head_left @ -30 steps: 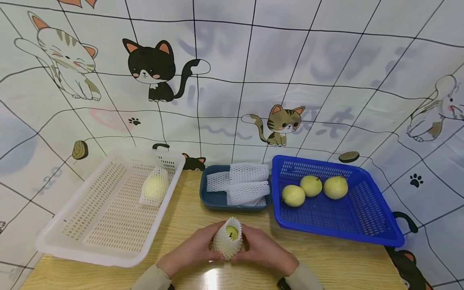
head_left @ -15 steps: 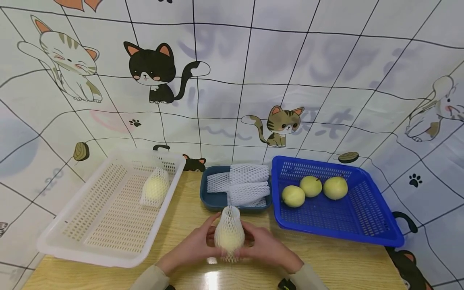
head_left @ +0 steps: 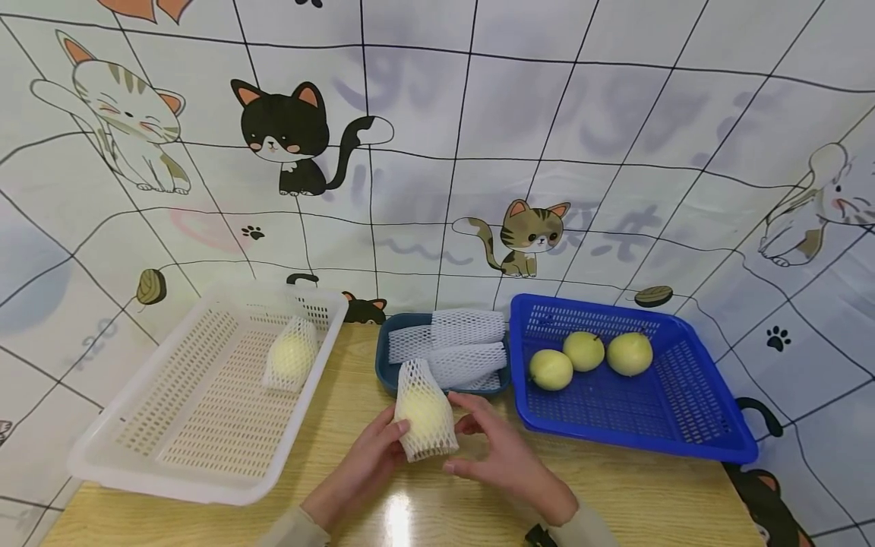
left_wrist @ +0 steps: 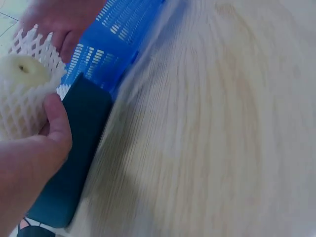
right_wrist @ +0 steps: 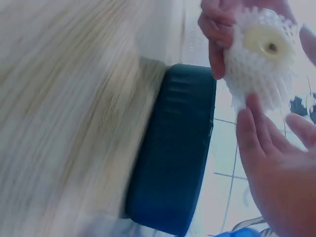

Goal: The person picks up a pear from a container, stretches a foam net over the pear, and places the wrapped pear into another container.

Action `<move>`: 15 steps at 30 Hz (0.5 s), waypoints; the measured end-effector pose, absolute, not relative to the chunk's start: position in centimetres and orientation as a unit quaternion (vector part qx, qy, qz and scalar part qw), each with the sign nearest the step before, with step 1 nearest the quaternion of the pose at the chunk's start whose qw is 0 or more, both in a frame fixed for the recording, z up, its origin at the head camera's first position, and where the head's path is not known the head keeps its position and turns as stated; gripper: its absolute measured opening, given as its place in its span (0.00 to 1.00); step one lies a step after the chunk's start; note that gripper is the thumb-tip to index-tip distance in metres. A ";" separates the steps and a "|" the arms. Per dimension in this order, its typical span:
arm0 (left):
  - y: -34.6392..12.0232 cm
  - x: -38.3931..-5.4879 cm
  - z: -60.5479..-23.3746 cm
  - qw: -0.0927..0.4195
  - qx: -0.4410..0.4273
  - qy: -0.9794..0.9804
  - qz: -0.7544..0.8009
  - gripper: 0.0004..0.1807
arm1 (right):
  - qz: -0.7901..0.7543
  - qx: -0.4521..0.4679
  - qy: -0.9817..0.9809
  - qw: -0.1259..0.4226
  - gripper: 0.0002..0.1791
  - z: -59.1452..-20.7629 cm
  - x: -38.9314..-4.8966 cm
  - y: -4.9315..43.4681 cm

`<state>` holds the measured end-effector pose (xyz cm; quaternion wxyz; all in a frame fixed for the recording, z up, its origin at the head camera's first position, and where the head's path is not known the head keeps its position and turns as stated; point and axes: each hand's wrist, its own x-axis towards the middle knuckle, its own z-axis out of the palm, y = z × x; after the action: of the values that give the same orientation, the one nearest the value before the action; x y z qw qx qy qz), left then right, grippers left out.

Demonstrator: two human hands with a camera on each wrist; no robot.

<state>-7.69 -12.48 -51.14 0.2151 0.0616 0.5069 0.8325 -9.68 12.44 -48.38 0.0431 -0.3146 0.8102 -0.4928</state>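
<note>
A pale yellow pear (head_left: 425, 410) in a white foam net sleeve is held above the table, tilted, with the net's narrow end toward the back. My left hand (head_left: 365, 465) grips it from the left, thumb on the near side of the net. On the other side, my right hand (head_left: 504, 462) has its fingers spread, the fingertips at or just beside the net. The right wrist view shows the bare bottom of the pear (right_wrist: 266, 42) through the sleeve's open end. Behind it, a dark teal tray (head_left: 388, 384) holds several flattened foam nets (head_left: 468, 353).
On the left stands a white plastic basket (head_left: 205, 494) with one net-covered pear (head_left: 292, 355). A blue basket (head_left: 636, 441) on the right holds three bare pears (head_left: 584, 351). A cat-print sheet (head_left: 417, 175) hangs behind the wooden table (head_left: 355, 365).
The pear in its net has turned and risen toward the teal tray. The right hand has loosened from it and spread its fingers, while the left hand keeps hold.
</note>
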 end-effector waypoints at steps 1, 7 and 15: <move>-12.3 -7.6 -51.2 0.214 0.057 0.499 0.838 0.40 | -0.475 -0.326 0.817 0.006 0.44 -48.4 -9.7 12.3; -11.5 -7.3 -51.1 0.215 0.048 0.472 0.853 0.38 | -0.396 -0.355 0.830 -0.166 0.30 -48.3 -9.5 11.5; -10.7 -7.0 -50.5 0.222 0.059 0.414 0.881 0.37 | -0.410 -0.386 0.797 -0.219 0.09 -48.0 -9.9 11.2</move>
<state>-6.99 -10.71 -50.50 0.2217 0.0585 0.4135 0.8812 -9.86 11.17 -47.97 -0.2191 -0.3865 0.7966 -0.4101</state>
